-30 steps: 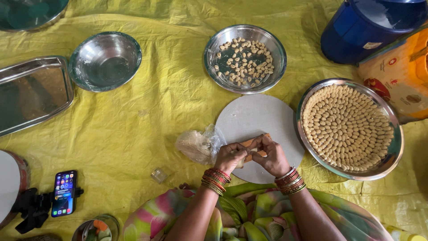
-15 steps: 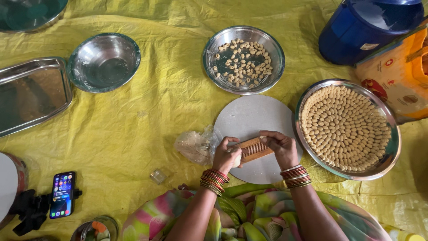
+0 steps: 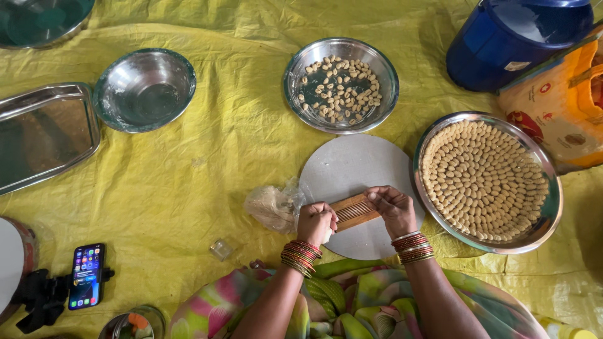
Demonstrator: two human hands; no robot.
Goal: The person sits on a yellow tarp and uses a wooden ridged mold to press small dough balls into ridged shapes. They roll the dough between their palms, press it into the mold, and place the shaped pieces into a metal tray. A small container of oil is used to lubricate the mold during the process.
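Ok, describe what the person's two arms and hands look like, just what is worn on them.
Both forearms are bare, with no sleeves in view. The left hand has a stack of thin red, green and gold bangles at its wrist. The right hand has a like stack of red and gold bangles. No gloves. Rings cannot be told.

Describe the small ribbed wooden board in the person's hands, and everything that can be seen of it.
The ribbed wooden board is a small brown rectangle, seemingly wood, with fine parallel grooves along its top. It lies slightly tilted over the round grey board. The left hand covers its near left end, and the fingers of the right hand press on its right end. Its underside is hidden.
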